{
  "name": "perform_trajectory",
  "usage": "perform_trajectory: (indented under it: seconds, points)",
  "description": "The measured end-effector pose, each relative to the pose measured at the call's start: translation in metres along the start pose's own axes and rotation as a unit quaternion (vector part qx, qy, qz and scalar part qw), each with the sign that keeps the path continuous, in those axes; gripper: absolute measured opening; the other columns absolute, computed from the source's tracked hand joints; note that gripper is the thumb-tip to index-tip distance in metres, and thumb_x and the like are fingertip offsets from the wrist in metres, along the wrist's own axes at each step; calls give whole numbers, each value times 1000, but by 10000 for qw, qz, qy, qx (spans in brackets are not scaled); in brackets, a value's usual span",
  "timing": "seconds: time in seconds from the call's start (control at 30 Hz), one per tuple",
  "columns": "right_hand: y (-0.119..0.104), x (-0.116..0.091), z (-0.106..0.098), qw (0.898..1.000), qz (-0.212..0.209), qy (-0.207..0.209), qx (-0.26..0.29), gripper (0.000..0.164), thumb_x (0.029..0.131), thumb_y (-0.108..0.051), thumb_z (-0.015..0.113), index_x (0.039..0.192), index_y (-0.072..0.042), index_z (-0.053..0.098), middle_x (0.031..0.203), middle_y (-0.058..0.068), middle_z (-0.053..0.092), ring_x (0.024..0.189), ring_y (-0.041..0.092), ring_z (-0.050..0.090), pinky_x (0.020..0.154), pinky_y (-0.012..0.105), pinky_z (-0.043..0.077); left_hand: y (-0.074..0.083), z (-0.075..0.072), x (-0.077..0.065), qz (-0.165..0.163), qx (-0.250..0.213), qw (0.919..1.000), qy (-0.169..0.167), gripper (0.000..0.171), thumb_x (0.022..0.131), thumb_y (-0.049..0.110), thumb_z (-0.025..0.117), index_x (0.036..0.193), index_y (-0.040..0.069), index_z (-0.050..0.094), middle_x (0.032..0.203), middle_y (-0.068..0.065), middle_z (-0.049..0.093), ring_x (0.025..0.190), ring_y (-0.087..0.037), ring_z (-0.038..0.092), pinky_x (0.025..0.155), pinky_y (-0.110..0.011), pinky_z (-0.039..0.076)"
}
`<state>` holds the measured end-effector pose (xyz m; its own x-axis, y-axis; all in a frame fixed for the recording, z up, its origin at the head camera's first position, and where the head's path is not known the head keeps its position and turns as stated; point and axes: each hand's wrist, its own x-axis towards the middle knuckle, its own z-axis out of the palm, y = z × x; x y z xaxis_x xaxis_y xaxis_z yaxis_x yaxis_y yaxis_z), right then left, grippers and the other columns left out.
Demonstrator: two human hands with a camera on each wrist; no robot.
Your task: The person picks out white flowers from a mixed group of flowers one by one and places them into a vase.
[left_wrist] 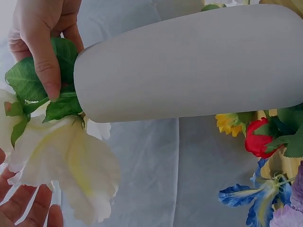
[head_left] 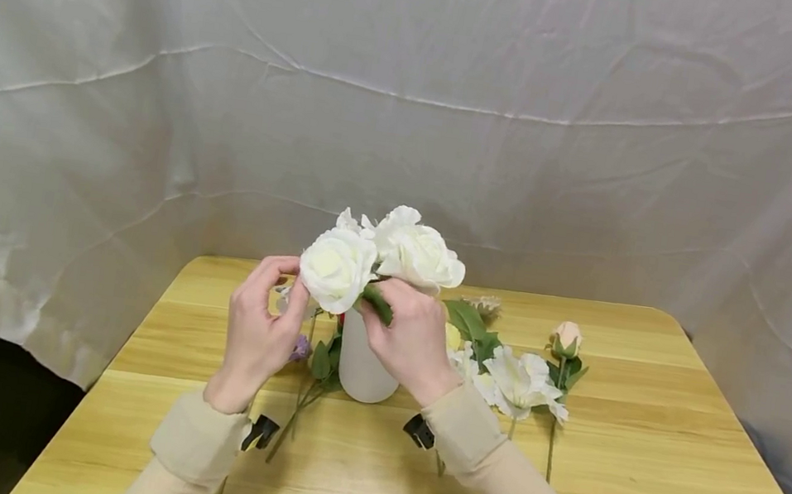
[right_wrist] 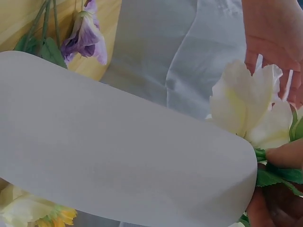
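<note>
A tall, smooth, matte white vase (head_left: 366,372) stands upright on the yellow-brown wood-grain worktop (head_left: 635,487). The person's right hand (head_left: 409,332) is at the vase's mouth, its thumb and fingers pinched together on a green leafy stem (left_wrist: 61,111), with leaves bunched against the rim. How far the stem reaches inside the vase is hidden.

The left hand (head_left: 257,329) is raised to the left of the vase's mouth. Its fingers are parted and loosely bent, with thumb and forefinger touching the edge of a full, round white rose (head_left: 337,268); whether they nip a petal cannot be told. A second large white rose (head_left: 425,257) sits above the vase's mouth, toward the right. A ruffled white flower with pale yellow streaks (left_wrist: 78,165) spreads just beside the rim.

Right of the vase lie a wide-petalled white flower (head_left: 521,380) and, farther from it, a pale peach rosebud (head_left: 568,338) on a straight stem. Left of the vase is a small purple flower (head_left: 300,348). The left wrist view also shows a round red bloom (left_wrist: 259,137) and a blue, pointed-petalled flower (left_wrist: 259,194) near the vase's lower part.
</note>
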<state>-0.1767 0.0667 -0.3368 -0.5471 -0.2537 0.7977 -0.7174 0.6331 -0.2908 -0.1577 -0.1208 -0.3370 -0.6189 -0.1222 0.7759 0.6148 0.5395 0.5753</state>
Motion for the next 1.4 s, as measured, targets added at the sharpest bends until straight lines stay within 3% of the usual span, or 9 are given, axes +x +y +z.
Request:
perform_trajectory:
  seconds: [0.1,0.23,0.4,0.57,0.73,0.9,1.17,1.4]
  points:
    - [0,-4,1,10000,-1,90,-10,13,82,-10,79,94,-10,74,88,3,77,75,19,74,65,32,60,2,-1,-1,67,-11,9999,100,19,94,3,59,110,-2,68,105,-17,72,97,-27,67,87,-31,52]
    - [0,-13,0,9994,-57,306,119,19,82,-9,79,99,-6,73,92,5,76,79,19,74,67,30,61,4,-4,-3,285,13,9992,277,25,94,2,56,117,-2,65,110,-19,71,100,-29,66,89,-32,52]
    - [0,-24,-5,9981,-95,555,263,27,81,-7,78,106,0,71,98,12,75,79,21,73,67,28,60,8,-5,-4,928,47,9943,533,30,92,3,54,120,-4,64,115,-21,70,105,-32,65,98,-25,50]
    - [2,-33,-13,9970,31,497,594,29,82,-5,77,109,3,69,98,15,74,78,21,71,68,28,61,17,-5,-4,1544,164,9853,712,32,90,7,52,116,-6,65,118,-22,69,108,-37,65,105,-23,48]
    - [6,-39,-22,9905,307,317,1303,27,85,0,74,112,1,69,101,14,74,82,21,73,71,27,62,30,-1,-1,2206,396,9710,837,31,88,7,53,113,-4,67,118,-23,69,104,-39,65,95,-37,53]
    - [15,-45,-33,9831,618,187,1713,24,87,2,72,111,-3,70,100,12,74,85,22,73,69,33,63,44,6,1,2780,794,9547,706,29,86,6,54,111,-2,69,117,-21,70,106,-39,66,90,-46,54]
    - [39,-63,-54,9803,1163,-86,1597,20,88,3,70,106,-4,71,99,10,75,86,19,73,70,22,61,63,27,-2,3571,1144,9265,333,26,94,9,50,111,2,69,117,-18,71,110,-35,67,95,-42,57]
    - [62,-85,-83,9665,1929,-580,1593,20,90,3,69,109,-3,70,100,13,76,87,-1,68,71,19,60,72,51,-11,4203,1181,8996,40,26,93,11,50,108,4,70,114,-16,73,109,-30,69,100,-36,56]
